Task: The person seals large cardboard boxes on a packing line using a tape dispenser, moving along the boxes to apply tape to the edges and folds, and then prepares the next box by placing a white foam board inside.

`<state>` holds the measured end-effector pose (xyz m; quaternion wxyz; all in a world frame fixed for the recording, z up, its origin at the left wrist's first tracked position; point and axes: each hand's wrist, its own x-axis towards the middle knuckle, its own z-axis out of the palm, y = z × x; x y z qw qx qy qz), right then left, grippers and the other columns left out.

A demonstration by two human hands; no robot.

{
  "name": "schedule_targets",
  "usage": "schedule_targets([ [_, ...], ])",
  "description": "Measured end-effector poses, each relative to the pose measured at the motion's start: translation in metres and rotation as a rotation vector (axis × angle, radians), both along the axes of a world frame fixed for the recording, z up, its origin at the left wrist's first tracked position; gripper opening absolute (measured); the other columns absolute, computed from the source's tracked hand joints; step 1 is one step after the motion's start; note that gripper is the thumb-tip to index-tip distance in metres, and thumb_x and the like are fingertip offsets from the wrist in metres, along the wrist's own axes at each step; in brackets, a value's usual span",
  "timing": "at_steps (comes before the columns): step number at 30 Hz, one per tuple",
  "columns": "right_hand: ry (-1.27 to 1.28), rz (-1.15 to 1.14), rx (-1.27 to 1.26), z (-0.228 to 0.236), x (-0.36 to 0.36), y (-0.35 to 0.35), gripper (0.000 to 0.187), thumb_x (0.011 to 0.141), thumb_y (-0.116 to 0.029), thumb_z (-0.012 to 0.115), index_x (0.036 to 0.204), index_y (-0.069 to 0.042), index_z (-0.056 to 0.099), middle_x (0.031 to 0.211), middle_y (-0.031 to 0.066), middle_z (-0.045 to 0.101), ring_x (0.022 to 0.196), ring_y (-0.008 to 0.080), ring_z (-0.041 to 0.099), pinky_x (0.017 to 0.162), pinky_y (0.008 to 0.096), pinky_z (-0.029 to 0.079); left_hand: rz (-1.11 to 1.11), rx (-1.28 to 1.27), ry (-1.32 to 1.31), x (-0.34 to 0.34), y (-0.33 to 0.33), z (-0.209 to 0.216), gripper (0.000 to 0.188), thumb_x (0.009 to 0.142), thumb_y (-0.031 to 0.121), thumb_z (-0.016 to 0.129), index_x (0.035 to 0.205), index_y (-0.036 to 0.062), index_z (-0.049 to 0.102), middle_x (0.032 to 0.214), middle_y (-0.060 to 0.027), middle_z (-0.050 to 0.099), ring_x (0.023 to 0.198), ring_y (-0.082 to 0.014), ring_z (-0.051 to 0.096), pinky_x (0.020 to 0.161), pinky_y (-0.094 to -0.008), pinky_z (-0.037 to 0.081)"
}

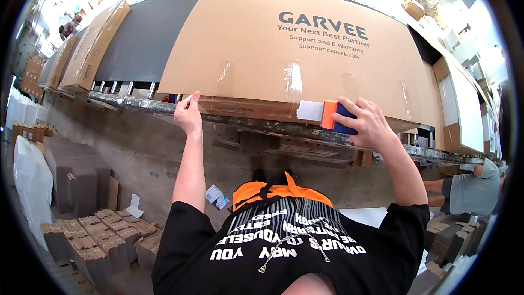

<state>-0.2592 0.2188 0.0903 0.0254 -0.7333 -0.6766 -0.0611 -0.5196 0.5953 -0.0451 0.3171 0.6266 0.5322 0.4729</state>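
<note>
A large flat brown carton (240, 43) lies in front of me, with dark print on top and short clear tape strips over its near edge. My right hand (367, 121) is closed round an orange and blue tape dispenser (329, 114) at that edge. A whitish strip (310, 110) with a jagged end sticks out from its left side. My left hand (189, 112) is at the carton's near left corner, thumb and fingers pressed together. Whether they pinch the cardboard edge or something small cannot be made out.
The carton rests on a conveyor with a dark belt (147, 33) and metal rollers (126, 88). More cartons (95, 49) stand on it at left. A white panel (457, 106) is at the right, near another person (475, 188). Stacked cardboard (103, 235) fills the lower left.
</note>
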Motion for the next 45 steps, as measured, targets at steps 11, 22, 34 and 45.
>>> schedule_targets([
  [11, -0.017, -0.081, -0.052, -0.003, 0.001, -0.002, 0.068, 0.051, -0.014, 0.079, 0.117, -0.026, 0.068, 0.138, 0.0056, 0.052, 0.095, 0.0244, 0.056, 0.088, 0.0404, 0.052, -0.064, 0.076, 0.096, 0.019, -0.005, -0.008, 0.025, 0.077, 0.030, 0.083, 0.088, 0.0078, 0.077, 0.082, -0.0040, 0.070, 0.077, -0.0167, 0.065, 0.071, -0.0299, 0.050],
  [22, -0.001, -0.112, -0.116, -0.011, 0.001, 0.021, 0.064, 0.055, -0.011, 0.074, 0.117, -0.026, 0.069, 0.136, 0.0065, 0.053, 0.097, 0.0243, 0.057, 0.087, 0.0386, 0.052, 0.059, 0.054, 0.199, 0.021, -0.002, -0.017, 0.040, 0.077, 0.035, 0.081, 0.109, 0.0133, 0.072, 0.106, -0.0065, 0.055, 0.093, -0.0227, 0.057, 0.080, -0.0359, 0.048],
  [34, -0.013, -0.099, -0.074, -0.023, 0.002, 0.029, 0.067, 0.049, -0.012, 0.075, 0.115, -0.025, 0.069, 0.135, 0.0078, 0.053, 0.096, 0.0266, 0.056, 0.085, 0.0401, 0.052, 0.291, -0.009, 0.193, 0.051, 0.021, -0.035, 0.054, 0.100, 0.033, 0.038, 0.150, 0.0133, 0.033, 0.145, -0.0264, 0.024, 0.129, -0.0385, 0.034, 0.109, -0.0486, 0.029],
  [45, -0.004, -0.054, -0.025, -0.020, -0.010, 0.039, 0.061, 0.054, -0.014, 0.073, 0.114, -0.023, 0.068, 0.131, 0.0089, 0.055, 0.091, 0.0256, 0.059, 0.079, 0.0386, 0.052, -0.855, 0.944, 0.725, 0.086, -0.058, -0.004, 0.055, 0.091, 0.047, 0.055, 0.138, 0.0188, 0.054, 0.144, 0.0002, 0.051, 0.135, -0.0379, 0.042, 0.110, -0.0511, 0.035],
])
